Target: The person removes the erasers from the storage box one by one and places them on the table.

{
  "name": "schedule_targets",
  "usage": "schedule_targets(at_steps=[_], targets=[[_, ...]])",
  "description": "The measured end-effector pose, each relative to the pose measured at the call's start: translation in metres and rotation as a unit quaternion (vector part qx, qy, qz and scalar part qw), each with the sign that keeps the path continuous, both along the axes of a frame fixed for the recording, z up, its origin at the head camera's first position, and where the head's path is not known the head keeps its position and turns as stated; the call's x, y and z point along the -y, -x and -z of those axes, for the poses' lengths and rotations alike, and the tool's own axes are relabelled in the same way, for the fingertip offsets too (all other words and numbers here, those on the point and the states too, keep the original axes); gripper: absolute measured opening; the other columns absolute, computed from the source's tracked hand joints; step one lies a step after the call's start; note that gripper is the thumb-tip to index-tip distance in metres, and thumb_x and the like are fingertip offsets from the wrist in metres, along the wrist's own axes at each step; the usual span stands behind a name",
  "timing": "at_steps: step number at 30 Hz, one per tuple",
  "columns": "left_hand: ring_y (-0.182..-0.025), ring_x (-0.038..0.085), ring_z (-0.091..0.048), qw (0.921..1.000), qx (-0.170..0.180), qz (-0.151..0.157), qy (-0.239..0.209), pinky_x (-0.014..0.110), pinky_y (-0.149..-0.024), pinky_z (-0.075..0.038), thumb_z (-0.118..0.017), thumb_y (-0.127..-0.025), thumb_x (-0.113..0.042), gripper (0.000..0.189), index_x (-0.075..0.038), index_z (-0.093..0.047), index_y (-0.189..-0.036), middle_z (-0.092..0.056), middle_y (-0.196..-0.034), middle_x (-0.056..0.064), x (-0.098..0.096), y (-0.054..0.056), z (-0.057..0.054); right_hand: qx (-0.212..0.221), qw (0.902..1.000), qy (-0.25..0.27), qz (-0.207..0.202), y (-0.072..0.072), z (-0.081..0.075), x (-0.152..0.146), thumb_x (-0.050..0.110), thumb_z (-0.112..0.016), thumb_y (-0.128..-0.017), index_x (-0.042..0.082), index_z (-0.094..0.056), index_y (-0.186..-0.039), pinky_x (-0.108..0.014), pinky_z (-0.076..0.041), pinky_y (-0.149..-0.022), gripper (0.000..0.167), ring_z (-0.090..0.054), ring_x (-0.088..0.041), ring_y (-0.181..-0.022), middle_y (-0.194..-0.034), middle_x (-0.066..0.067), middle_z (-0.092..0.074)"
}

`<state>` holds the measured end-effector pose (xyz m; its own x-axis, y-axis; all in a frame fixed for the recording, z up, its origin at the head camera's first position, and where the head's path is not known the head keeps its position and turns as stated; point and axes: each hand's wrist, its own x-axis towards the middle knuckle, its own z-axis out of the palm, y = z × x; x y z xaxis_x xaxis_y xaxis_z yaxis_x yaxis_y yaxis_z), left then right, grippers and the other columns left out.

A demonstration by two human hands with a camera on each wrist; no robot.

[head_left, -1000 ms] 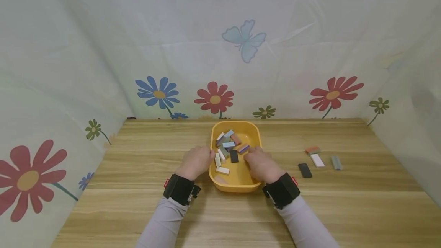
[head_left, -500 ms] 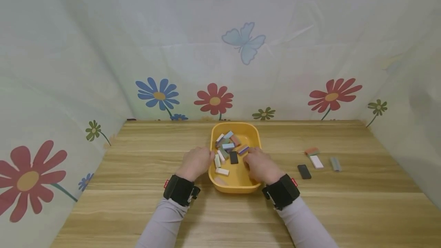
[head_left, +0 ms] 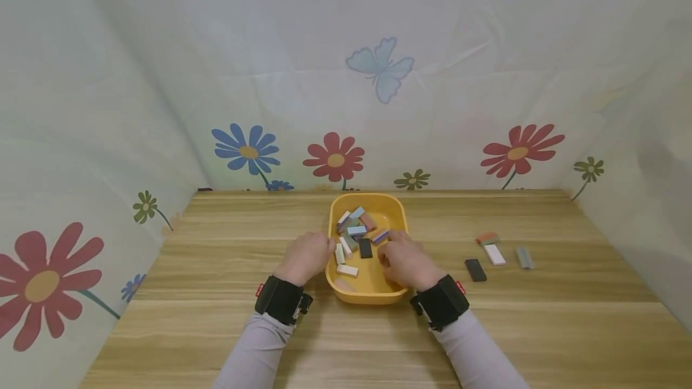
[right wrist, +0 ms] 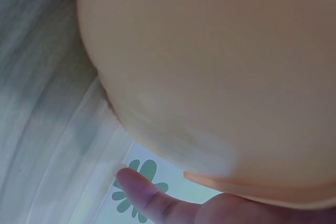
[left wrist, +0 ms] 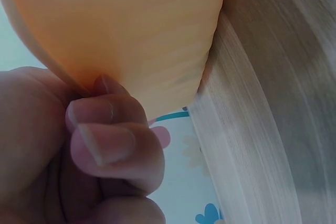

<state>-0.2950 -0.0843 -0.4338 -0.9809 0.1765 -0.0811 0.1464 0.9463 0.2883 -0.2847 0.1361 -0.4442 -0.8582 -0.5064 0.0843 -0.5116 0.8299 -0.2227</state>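
Note:
A yellow plastic bin stands on the wooden table, with several small coloured blocks inside. On its left side my left hand grips the rim; the left wrist view has the fingers curled at the bin's edge. My right hand grips the opposite rim, fingers bent over into the bin. In the right wrist view one straight digit lies outside the wall; the rest are mostly hidden. Near the right fingers lie a black block and an orange-and-purple block. A pale blue block tops the pile.
Right of the bin, on the table, lie a black block, a white block, an orange-and-green block and a grey-green block. A flower-printed curtain encloses the table's back and sides.
Both hands stay on the bin's rim and the blocks lie as before. Only the head view has shifted slightly.

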Motion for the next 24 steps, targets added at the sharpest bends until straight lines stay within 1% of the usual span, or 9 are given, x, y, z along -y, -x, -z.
schedule_targets(at_steps=[6, 9, 13, 16, 20, 22, 24], targets=[[-0.056, 0.019, -0.048, 1.0000, 0.006, -0.002, -0.001, 0.032, -0.050, -0.034, -0.042, -0.103, -0.030, 0.042, -0.013, -0.053, -0.066, -0.046, -0.063, 0.002, 0.001, 0.000, 0.000, -0.002, 0.9999, 0.010, -0.011, 0.000, -0.001, 0.000, 0.003, -0.069, -0.073, 0.017, -0.056, -0.066, -0.037, -0.039, -0.066, 0.021, -0.046, -0.024, -0.085, -0.090, -0.004, -0.048], [-0.056, 0.020, -0.049, 1.0000, 0.004, -0.002, 0.003, 0.032, -0.050, -0.034, -0.042, -0.103, -0.029, 0.042, -0.012, -0.053, -0.066, -0.047, -0.063, 0.002, 0.001, 0.001, 0.001, 0.004, 0.9998, 0.014, -0.010, 0.001, -0.001, -0.002, 0.002, -0.069, -0.074, 0.018, -0.055, -0.067, -0.036, -0.039, -0.064, 0.022, -0.046, -0.023, -0.085, -0.090, -0.004, -0.047], [-0.057, 0.020, -0.049, 1.0000, 0.005, -0.005, 0.006, 0.032, -0.050, -0.035, -0.042, -0.103, -0.030, 0.043, -0.012, -0.055, -0.067, -0.049, -0.064, 0.003, 0.001, 0.001, 0.000, 0.025, 0.9994, 0.024, -0.002, 0.005, -0.001, -0.001, 0.004, -0.069, -0.076, 0.017, -0.060, -0.072, -0.035, -0.038, -0.061, 0.017, -0.045, -0.020, -0.080, -0.088, -0.003, -0.045], [-0.056, 0.020, -0.049, 0.9999, 0.008, -0.007, 0.004, 0.032, -0.050, -0.034, -0.042, -0.103, -0.030, 0.042, -0.012, -0.055, -0.067, -0.048, -0.064, 0.003, 0.002, 0.001, -0.001, 0.040, 0.9986, 0.035, 0.004, 0.007, -0.002, -0.003, 0.007, -0.069, -0.078, 0.017, -0.066, -0.081, -0.037, -0.036, -0.066, 0.010, -0.044, -0.017, -0.079, -0.088, 0.000, -0.045], [-0.055, 0.019, -0.048, 0.9999, 0.014, -0.008, -0.001, 0.031, -0.050, -0.033, -0.042, -0.103, -0.030, 0.042, -0.011, -0.056, -0.068, -0.046, -0.063, 0.002, 0.001, 0.000, -0.001, 0.045, 0.9974, 0.056, 0.002, 0.006, -0.011, -0.006, 0.009, -0.069, -0.080, 0.016, -0.071, -0.092, -0.044, -0.034, -0.075, 0.014, -0.046, -0.018, -0.087, -0.094, 0.002, -0.050], [-0.055, 0.019, -0.048, 0.9998, 0.016, -0.009, -0.002, 0.031, -0.050, -0.033, -0.042, -0.103, -0.031, 0.043, -0.011, -0.056, -0.068, -0.046, -0.062, 0.002, 0.001, 0.000, -0.001, 0.039, 0.9969, 0.069, -0.001, 0.004, -0.018, -0.008, 0.009, -0.071, -0.079, 0.015, -0.072, -0.095, -0.046, -0.033, -0.078, 0.017, -0.047, -0.019, -0.088, -0.096, 0.001, -0.050], [-0.055, 0.019, -0.048, 0.9998, 0.016, -0.009, 0.000, 0.031, -0.050, -0.033, -0.042, -0.103, -0.031, 0.043, -0.011, -0.057, -0.069, -0.046, -0.063, 0.002, 0.001, 0.001, 0.000, 0.031, 0.9962, 0.081, 0.001, 0.003, -0.025, -0.012, 0.008, -0.073, -0.079, 0.013, -0.071, -0.094, -0.045, -0.035, -0.078, 0.016, -0.048, -0.020, -0.086, -0.095, -0.001, -0.050]])
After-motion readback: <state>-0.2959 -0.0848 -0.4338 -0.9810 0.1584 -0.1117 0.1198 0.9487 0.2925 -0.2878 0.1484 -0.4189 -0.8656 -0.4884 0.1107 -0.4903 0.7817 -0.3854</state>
